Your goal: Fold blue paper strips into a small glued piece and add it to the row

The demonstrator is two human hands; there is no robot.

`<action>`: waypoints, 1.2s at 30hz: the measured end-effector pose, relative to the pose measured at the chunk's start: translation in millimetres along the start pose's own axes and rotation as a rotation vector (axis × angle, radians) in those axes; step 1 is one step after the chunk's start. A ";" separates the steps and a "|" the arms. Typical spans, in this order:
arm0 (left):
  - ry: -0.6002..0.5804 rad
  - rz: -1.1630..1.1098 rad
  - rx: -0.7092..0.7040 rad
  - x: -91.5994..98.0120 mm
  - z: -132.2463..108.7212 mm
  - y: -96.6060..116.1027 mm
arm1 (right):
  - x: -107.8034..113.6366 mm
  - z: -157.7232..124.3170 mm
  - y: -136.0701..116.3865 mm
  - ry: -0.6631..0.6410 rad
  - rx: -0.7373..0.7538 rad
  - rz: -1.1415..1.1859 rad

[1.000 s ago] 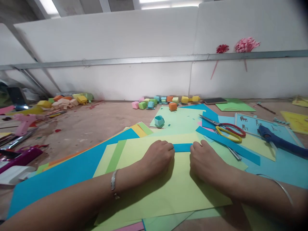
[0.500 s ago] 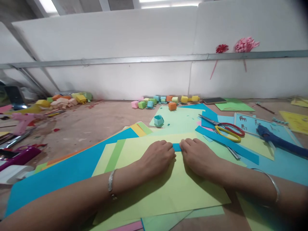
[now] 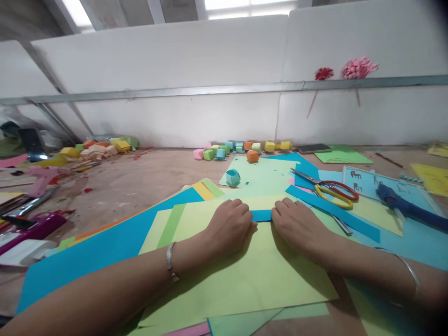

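A narrow blue paper strip [image 3: 262,215] runs between my two hands, over a large pale yellow-green sheet [image 3: 224,280]. My left hand [image 3: 231,223] is closed on the strip's left end, fingers curled. The right end is pinched in my right hand [image 3: 297,223], also closed, its fingertips pressed together. Only the strip's middle shows; both ends are hidden under my fingers. Just beyond lies a small open light-blue folded paper cup [image 3: 233,177]. Right of my right hand, a longer blue strip [image 3: 332,213] rests across other sheets.
Scissors [image 3: 334,193] with red and yellow handles lie on the right, near a dark blue glue gun [image 3: 409,205]. Several small paper cubes [image 3: 252,156] line the back by the white wall. A pink glue gun [image 3: 42,179] and a purple tool [image 3: 38,228] sit at left.
My right hand has slid a little to the right along the blue strip, so more of it shows between my hands. The whole view has shifted slightly.
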State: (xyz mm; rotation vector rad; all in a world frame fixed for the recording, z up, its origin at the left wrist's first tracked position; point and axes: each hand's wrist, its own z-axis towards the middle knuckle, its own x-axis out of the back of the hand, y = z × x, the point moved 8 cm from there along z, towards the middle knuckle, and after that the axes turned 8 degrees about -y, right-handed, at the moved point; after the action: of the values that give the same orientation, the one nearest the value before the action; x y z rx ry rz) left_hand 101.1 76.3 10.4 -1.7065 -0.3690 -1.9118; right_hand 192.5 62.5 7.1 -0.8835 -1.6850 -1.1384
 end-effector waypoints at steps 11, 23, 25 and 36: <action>-0.018 -0.218 0.280 -3.2 4.1 -31.3 | 0.9 6.8 28.9 -0.012 -0.095 0.274; 0.013 -0.256 0.111 -5.1 5.1 -22.1 | -3.4 15.1 40.6 0.155 -0.032 0.624; 0.039 -0.284 0.082 -4.1 4.5 -21.4 | -3.6 16.7 43.3 0.166 -0.018 0.669; 0.162 -0.383 0.094 7.8 0.9 -23.5 | 2.8 16.4 42.1 0.276 0.083 0.792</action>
State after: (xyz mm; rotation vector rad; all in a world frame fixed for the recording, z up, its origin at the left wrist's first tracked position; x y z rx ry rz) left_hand 88.3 94.2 21.8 -1.4865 -0.7533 -2.2443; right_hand 224.6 91.8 19.7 -1.1356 -0.9892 -0.6003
